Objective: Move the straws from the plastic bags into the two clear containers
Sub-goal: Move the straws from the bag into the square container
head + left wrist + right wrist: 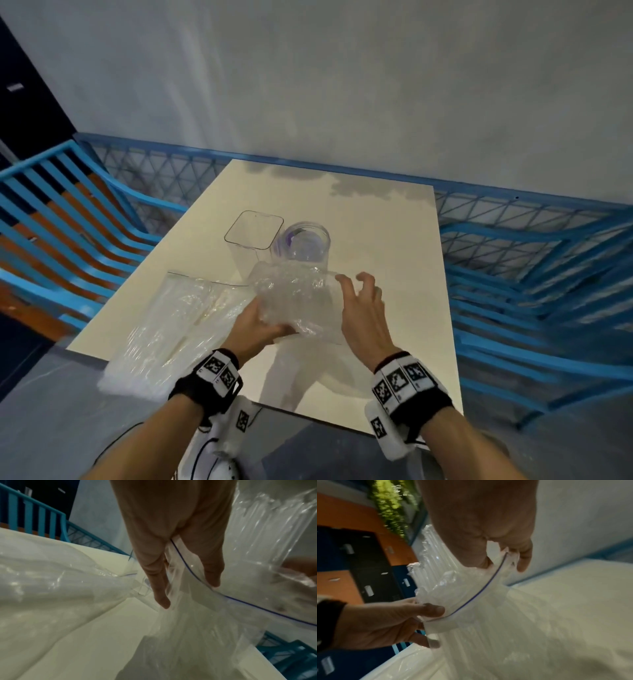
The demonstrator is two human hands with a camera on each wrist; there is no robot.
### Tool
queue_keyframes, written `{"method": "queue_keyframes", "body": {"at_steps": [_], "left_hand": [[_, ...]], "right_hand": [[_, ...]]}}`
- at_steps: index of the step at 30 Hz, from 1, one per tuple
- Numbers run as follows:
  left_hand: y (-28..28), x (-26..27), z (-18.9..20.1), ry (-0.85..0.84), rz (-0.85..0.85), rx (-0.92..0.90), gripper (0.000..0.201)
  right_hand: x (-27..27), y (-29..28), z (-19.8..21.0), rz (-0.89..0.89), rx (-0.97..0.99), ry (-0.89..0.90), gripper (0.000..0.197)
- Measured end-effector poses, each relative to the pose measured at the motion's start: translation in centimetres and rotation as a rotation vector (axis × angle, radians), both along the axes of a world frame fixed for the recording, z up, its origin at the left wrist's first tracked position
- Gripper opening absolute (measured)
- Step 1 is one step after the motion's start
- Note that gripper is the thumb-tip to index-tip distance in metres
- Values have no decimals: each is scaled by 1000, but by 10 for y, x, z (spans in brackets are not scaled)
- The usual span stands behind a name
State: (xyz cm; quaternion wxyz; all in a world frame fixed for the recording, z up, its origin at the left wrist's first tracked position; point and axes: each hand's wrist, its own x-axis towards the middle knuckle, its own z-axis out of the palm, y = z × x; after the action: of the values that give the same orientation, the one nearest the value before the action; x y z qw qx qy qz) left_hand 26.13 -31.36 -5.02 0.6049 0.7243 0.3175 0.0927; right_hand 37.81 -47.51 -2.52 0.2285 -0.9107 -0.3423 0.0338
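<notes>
A clear zip bag of straws [296, 298] hangs in the air just in front of the two clear containers, a square one [254, 230] and a round one [306, 241]. My left hand [270, 329] grips the bag's lower left; in the left wrist view its fingers [161, 599] and thumb pinch the blue-lined zip edge [240, 601]. My right hand [356, 284] is at the bag's right side and pinches the same zip edge [481, 591] in the right wrist view. Clear straws [433, 563] show inside the bag. A second bag of straws [178, 318] lies on the table at left.
The cream table [383, 240] is ringed by blue mesh railing [513, 233] at the back and right, with blue slats [68, 222] on the left. A grey wall stands behind. The table's right half holds nothing.
</notes>
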Motion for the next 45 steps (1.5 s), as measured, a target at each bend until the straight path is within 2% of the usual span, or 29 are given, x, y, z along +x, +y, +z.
{"method": "queue_keyframes", "body": {"at_steps": [1,2,3,5,7,9,11,14,17,20,23,25,28,32,36,38,40,42,45], "left_hand": [[5,0,3,0,7,41,72],[9,-1,6,-7,25,74,69],[12,-2,10,-23,41,100,67],[14,-1,19,-78,58,140,63],[17,-1,24,-123,77,182,63],[22,0,20,-110,86,195,63],[31,0,9,-21,54,190,60],[48,-3,-4,71,14,166,60],[66,-2,-2,98,-10,164,58],[77,-2,3,108,-51,153,62],[84,-1,4,105,-100,155,62],[87,0,5,104,-121,158,60],[94,1,5,105,-149,158,54],[101,7,5,109,-161,169,53],[102,12,3,107,-173,168,54],[101,14,3,109,-188,160,54],[99,14,0,115,-202,150,55],[99,14,-2,124,-204,134,57],[100,14,-4,128,-181,95,61]], "right_hand": [[-1,2,4,47,62,-109,73],[-2,3,10,112,151,-139,73],[-3,5,17,181,253,-80,72],[-6,9,30,278,439,178,67],[-7,21,36,237,545,358,64],[-7,36,30,156,530,459,62],[-8,52,19,101,475,507,58],[-9,67,14,97,503,552,42],[-1,73,27,99,561,531,23],[11,80,40,87,551,471,21],[18,90,50,146,544,461,19],[19,96,58,180,572,491,6],[25,104,73,199,639,531,10],[42,112,83,247,575,596,7],[23,114,58,272,349,446,34],[8,115,38,253,324,347,45],[4,117,30,215,338,328,39],[6,117,37,168,402,396,17],[18,115,49,110,448,473,13]]}}
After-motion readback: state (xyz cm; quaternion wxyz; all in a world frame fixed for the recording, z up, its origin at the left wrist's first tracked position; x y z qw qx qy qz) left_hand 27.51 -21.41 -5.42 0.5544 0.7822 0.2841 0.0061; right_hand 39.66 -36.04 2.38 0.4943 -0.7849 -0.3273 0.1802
